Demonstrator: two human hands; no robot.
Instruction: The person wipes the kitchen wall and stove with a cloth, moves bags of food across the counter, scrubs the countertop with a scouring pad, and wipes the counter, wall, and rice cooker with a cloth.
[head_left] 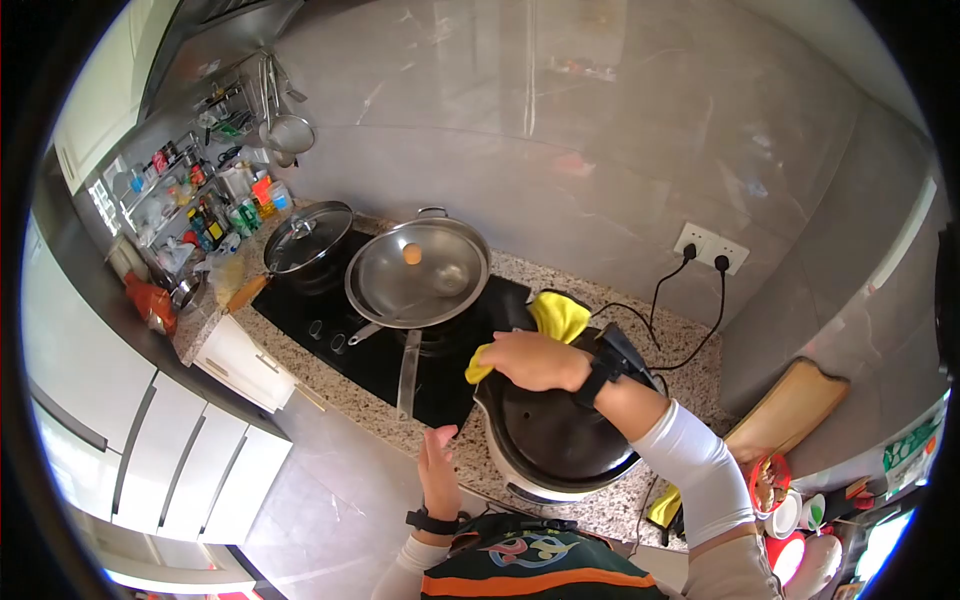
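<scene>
We are pressing a yellow cloth [553, 322] onto the dark lid of the rice cooker [556, 432] with our right hand [532, 360]. The cooker is sitting near the front edge of the counter [600, 505]. Our left hand [438, 472] is hanging open by that edge, touching nothing. A big pan [418, 273] is resting on the black stove [380, 345] just beside the cooker.

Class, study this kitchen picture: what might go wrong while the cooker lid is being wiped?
1. The right hand presses a yellow cloth on the cooker lid; its power cord is plugged in, so damp may be risky.
2. The pan handle juts over the counter edge near the left hand; a knock could tip it.
</scene>
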